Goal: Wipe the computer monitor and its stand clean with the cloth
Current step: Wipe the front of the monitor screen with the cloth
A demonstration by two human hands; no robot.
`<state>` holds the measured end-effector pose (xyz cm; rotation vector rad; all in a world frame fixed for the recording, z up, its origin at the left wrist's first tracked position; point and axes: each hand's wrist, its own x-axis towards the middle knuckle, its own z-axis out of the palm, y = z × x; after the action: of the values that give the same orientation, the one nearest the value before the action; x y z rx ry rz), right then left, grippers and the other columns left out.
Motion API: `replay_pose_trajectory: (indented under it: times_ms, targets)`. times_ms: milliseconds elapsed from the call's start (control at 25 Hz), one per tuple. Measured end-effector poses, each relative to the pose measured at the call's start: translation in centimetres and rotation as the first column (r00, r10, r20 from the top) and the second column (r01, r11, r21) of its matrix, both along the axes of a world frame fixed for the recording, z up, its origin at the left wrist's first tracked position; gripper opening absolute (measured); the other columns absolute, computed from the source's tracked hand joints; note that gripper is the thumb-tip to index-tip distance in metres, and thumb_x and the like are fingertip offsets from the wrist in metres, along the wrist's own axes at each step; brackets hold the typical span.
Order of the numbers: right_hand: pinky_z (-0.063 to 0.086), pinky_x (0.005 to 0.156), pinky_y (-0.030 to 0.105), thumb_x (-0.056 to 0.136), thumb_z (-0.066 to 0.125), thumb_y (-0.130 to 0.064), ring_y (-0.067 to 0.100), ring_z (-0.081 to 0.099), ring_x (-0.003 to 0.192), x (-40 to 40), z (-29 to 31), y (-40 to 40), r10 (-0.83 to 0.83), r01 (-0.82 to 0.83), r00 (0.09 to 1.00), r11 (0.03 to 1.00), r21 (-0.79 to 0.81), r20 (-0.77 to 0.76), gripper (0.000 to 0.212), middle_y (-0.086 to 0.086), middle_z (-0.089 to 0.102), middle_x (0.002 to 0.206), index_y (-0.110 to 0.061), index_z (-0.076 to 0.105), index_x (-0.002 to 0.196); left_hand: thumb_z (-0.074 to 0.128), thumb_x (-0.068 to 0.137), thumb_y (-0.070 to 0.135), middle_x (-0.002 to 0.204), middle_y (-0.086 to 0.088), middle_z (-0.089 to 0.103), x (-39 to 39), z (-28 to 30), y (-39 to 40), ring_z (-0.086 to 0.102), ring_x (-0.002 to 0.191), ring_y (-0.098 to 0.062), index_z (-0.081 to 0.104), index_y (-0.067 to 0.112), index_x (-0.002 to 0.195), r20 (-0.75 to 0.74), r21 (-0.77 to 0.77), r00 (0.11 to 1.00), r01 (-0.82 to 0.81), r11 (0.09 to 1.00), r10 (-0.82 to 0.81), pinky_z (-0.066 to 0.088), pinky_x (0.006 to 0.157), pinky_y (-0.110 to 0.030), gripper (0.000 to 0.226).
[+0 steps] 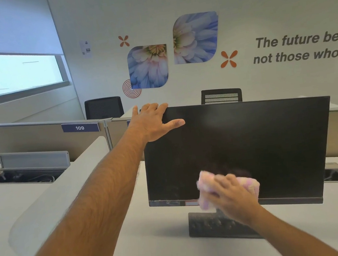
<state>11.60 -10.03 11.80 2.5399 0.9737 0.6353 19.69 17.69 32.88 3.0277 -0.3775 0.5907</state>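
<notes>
Two hands engaged: left hand [154, 121] grips monitor [250, 139] corner; right hand [232, 196] clutches cloth [206, 181]; hard pressing risks tipping on stand [209, 225].

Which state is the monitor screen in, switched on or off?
Apparently off: the monitor screen is uniformly black, with only dust smears showing where the cloth wipes.
</notes>
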Motion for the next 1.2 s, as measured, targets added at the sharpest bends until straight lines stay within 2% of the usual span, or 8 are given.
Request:
replay_pose_trajectory:
  times_ms: [120, 320, 480, 680, 880, 960, 1080, 1200]
  targets:
    - [0.057, 0.072, 0.038, 0.046, 0.096, -0.04, 0.024, 0.06, 0.095, -2.1, -0.6, 0.2, 0.169, -0.177, 0.984, 0.948, -0.263, -0.054, 0.069, 0.001, 0.059, 0.119, -0.035, 0.067, 0.109, 0.017, 0.073, 0.093, 0.162, -0.001, 0.028, 0.0, 0.0, 0.2, 0.022, 0.15, -0.028, 0.024, 0.031, 0.155, 0.0, -0.001, 1.0, -0.002, 1.0, 0.002, 0.007, 0.119, -0.066, 0.103]
    - [0.054, 0.088, 0.05, 0.062, 0.09, -0.024, 0.032, 0.056, 0.109, 0.5, 0.5, 1.2, -0.074, 0.069, 0.997, 0.989, 0.129, 0.032, 0.071, 0.009, 0.055, 0.132, -0.028, 0.06, 0.126, 0.018, 0.073, 0.093, 0.162, -0.001, 0.027, 0.1, 0.1, 0.5, 0.021, 0.15, -0.028, 0.024, 0.031, 0.155, -0.007, -0.003, 1.0, -0.006, 1.0, 0.006, 0.008, 0.119, -0.065, 0.103]
    - [0.056, 0.082, 0.046, 0.058, 0.095, -0.032, 0.03, 0.058, 0.103, -1.0, -1.3, 1.3, 0.194, -0.216, 0.976, 0.925, -0.312, -0.101, 0.07, 0.007, 0.053, 0.128, -0.03, 0.061, 0.118, 0.018, 0.073, 0.093, 0.163, -0.001, 0.027, -0.1, 0.1, 0.5, 0.021, 0.15, -0.028, 0.024, 0.03, 0.155, -0.01, -0.005, 1.0, -0.004, 1.0, 0.004, 0.008, 0.12, -0.064, 0.103]
    - [0.055, 0.084, 0.048, 0.055, 0.093, -0.023, 0.029, 0.052, 0.107, 0.5, 1.3, 1.7, -0.059, 0.049, 0.997, 0.975, 0.219, 0.039, 0.073, 0.008, 0.056, 0.128, -0.027, 0.064, 0.122, 0.018, 0.072, 0.093, 0.162, -0.001, 0.027, -0.1, 0.2, 0.7, 0.021, 0.15, -0.028, 0.023, 0.03, 0.155, -0.015, -0.004, 1.0, -0.007, 1.0, 0.007, 0.009, 0.119, -0.065, 0.104]
    - [0.056, 0.081, 0.045, 0.055, 0.095, -0.03, 0.03, 0.06, 0.102, -1.1, -1.2, 1.6, 0.188, -0.209, 0.977, 0.927, -0.312, -0.097, 0.069, 0.007, 0.049, 0.127, -0.029, 0.062, 0.115, 0.017, 0.071, 0.094, 0.163, -0.001, 0.026, 0.0, 0.0, 0.8, 0.021, 0.15, -0.028, 0.023, 0.031, 0.155, -0.011, -0.002, 1.0, -0.008, 1.0, 0.008, 0.01, 0.119, -0.065, 0.105]
    - [0.056, 0.081, 0.045, 0.055, 0.094, -0.028, 0.029, 0.059, 0.102, -0.5, -0.7, 1.6, 0.151, -0.146, 0.989, 0.964, -0.22, 0.006, 0.072, 0.007, 0.052, 0.126, -0.028, 0.061, 0.118, 0.018, 0.072, 0.093, 0.163, -0.001, 0.026, 0.0, 0.1, 0.9, 0.021, 0.15, -0.028, 0.023, 0.031, 0.155, -0.014, -0.003, 1.0, -0.008, 1.0, 0.008, 0.01, 0.119, -0.065, 0.104]
    - [0.054, 0.085, 0.048, 0.057, 0.093, -0.023, 0.03, 0.056, 0.107, 0.6, 0.9, 2.5, -0.084, 0.08, 0.996, 0.965, 0.249, 0.005, 0.072, 0.008, 0.054, 0.131, -0.026, 0.063, 0.122, 0.018, 0.072, 0.093, 0.163, -0.001, 0.026, 0.0, 0.1, 0.9, 0.021, 0.15, -0.028, 0.023, 0.031, 0.155, -0.012, -0.001, 1.0, -0.011, 1.0, 0.011, 0.01, 0.119, -0.065, 0.104]
    - [0.055, 0.08, 0.047, 0.052, 0.094, -0.024, 0.031, 0.057, 0.104, 0.1, -0.3, 3.3, 0.036, -0.035, 0.999, 0.999, -0.012, 0.03, 0.072, 0.008, 0.05, 0.127, -0.028, 0.065, 0.117, 0.017, 0.071, 0.093, 0.163, -0.001, 0.026, 0.0, 0.1, 1.0, 0.021, 0.15, -0.028, 0.023, 0.031, 0.155, -0.013, -0.005, 1.0, -0.012, 1.0, 0.012, 0.01, 0.119, -0.065, 0.105]
